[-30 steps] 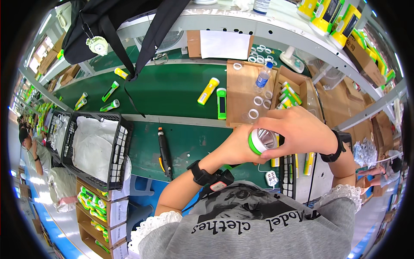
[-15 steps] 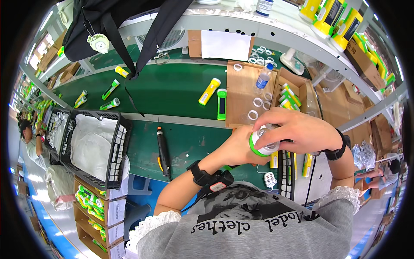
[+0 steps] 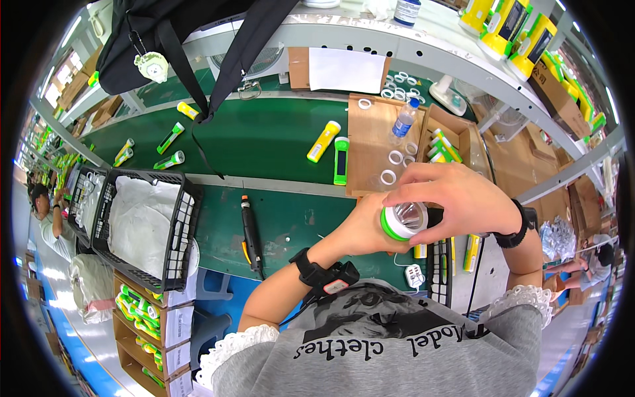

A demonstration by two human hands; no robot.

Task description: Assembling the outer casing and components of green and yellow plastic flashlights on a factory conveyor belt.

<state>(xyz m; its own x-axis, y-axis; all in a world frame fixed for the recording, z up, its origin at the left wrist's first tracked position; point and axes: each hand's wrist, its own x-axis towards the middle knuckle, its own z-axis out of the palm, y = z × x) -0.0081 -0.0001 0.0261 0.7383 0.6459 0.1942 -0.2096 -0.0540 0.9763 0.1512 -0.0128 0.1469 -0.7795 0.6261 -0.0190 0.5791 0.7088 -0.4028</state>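
Black plastic is forming the basket point(image 3: 180, 228) at the left end of the green surface point(image 3: 304, 218), and a white sheet point(image 3: 142, 218) is lining it. Rightward, a screwdriver point(image 3: 249, 228) is lying near the basket, well apart from both hands. Beyond the pale rail point(image 3: 264, 182), a yellow torch point(image 3: 324, 141) and a green torch point(image 3: 340, 161) are lying side by side.

The left hand point(image 3: 370, 225) is wrapping the held torch point(image 3: 391, 229) below its head, its grip closing round the body; that body is mostly hiding. The held torch is sitting above the near surface, between the hands. Its reflector point(image 3: 411, 213) is pointing up and somewhat right; its long axis is apparently running down and leftward into the left hand.

The right hand point(image 3: 460, 198) is arching over the head, thumb and fingers curving wide around the white ring point(image 3: 395, 220); whether this grip is clamping or merely touching, I cannot tell.

Judged step: the ring is being fitted or adjusted. The next move is likely calling for a steady left hold and even right-finger pressure, clear of the reflector.
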